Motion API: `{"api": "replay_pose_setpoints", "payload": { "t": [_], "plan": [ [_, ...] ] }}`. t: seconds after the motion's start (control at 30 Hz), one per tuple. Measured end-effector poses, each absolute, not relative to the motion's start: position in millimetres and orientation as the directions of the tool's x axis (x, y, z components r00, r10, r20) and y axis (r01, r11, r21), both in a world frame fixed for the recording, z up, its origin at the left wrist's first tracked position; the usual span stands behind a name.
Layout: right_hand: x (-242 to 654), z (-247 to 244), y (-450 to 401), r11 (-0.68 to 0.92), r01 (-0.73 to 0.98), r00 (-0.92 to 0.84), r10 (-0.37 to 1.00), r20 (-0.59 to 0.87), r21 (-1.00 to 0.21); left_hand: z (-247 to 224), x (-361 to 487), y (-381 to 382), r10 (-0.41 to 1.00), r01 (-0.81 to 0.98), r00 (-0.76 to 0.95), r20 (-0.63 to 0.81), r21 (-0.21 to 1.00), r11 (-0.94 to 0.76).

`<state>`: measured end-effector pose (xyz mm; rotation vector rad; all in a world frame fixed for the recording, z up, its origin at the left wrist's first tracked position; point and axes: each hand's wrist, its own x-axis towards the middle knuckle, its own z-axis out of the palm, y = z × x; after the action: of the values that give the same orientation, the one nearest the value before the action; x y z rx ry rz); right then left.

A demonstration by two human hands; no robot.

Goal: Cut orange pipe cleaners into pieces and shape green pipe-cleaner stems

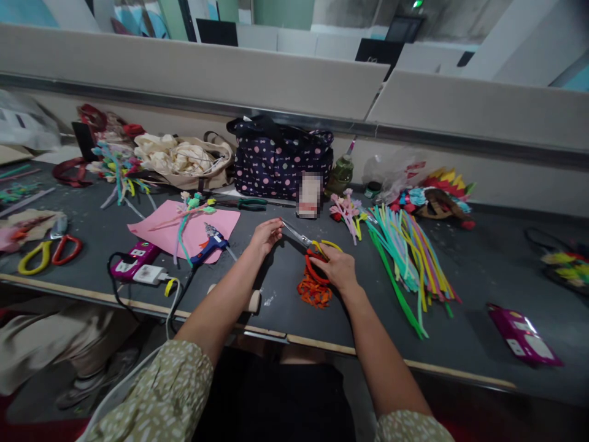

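Note:
My right hand [338, 266] grips a pair of scissors [301, 237] by their red and yellow handles, with the blades pointing up and left. At the blade tips my left hand [267, 236] is closed in a pinch; what its fingers hold, if anything, is too small to tell. Below the scissors lies a small heap of cut orange pieces [315, 291], partly behind the red handle. To the right of my right hand a bundle of pipe cleaners [409, 248] in green, yellow, pink and other colours is spread over the dark table [285, 282].
At left lie a blue glue gun [209, 245], pink paper [161, 224], a purple power strip [135, 261] and a second pair of scissors [53, 245]. A dotted bag [281, 161] and green bottle [342, 173] stand at the back. Another purple power strip [522, 336] lies right.

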<state>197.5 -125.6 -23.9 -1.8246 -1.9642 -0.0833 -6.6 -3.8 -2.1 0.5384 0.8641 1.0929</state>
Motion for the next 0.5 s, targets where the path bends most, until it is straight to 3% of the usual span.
{"api": "replay_pose_setpoints", "payload": {
  "t": [0.5],
  "plan": [
    [196.6,-26.2,-125.9,0.113,0.969,-0.026,0.932,0.362,-0.221,-5.8,-5.6,-1.5,0.935,-0.503,0.141,-0.326,0.79,0.352]
  ]
}}
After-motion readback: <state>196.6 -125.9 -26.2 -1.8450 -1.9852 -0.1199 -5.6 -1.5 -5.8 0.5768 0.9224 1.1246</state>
